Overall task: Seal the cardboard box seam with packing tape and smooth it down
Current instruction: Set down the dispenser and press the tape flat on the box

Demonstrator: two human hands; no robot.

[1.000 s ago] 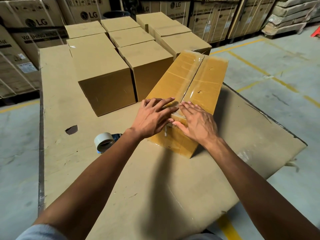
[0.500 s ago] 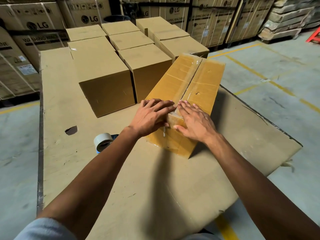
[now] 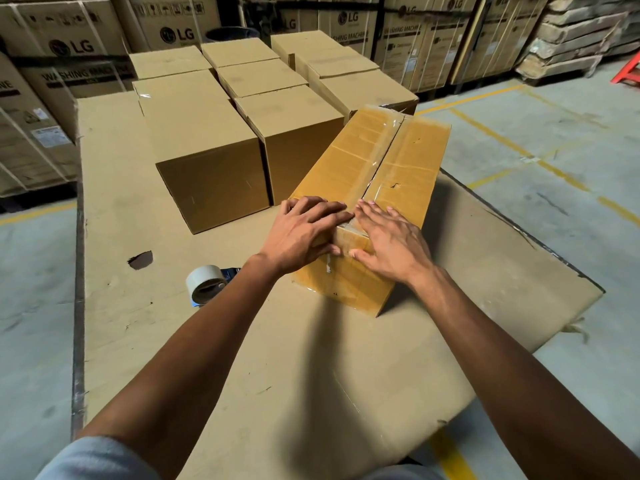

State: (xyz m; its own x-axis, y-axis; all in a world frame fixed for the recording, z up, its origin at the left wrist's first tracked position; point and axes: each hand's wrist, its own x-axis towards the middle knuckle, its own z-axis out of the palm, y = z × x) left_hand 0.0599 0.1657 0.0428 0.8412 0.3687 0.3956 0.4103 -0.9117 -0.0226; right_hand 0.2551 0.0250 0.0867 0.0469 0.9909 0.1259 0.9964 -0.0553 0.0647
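On cardboard sheet [image 3: 214, 341], glossy taped yellow box [image 3: 398, 161]

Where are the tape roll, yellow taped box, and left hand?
white packing tape roll [image 3: 205, 283]: head view, outer curved side.
long yellow-brown taped cardboard box [image 3: 412, 157]: head view, right top flap.
left hand [image 3: 300, 234]: head view, back of hand.

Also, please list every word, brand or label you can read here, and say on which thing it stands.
"LG": large stacked cartons at back left, and further cartons behind.
"WASHING MACHINE": left carton and back carton, partly hidden.
White stickers and small print: too small to read.
Long box, plain boxes, tape roll: no text.
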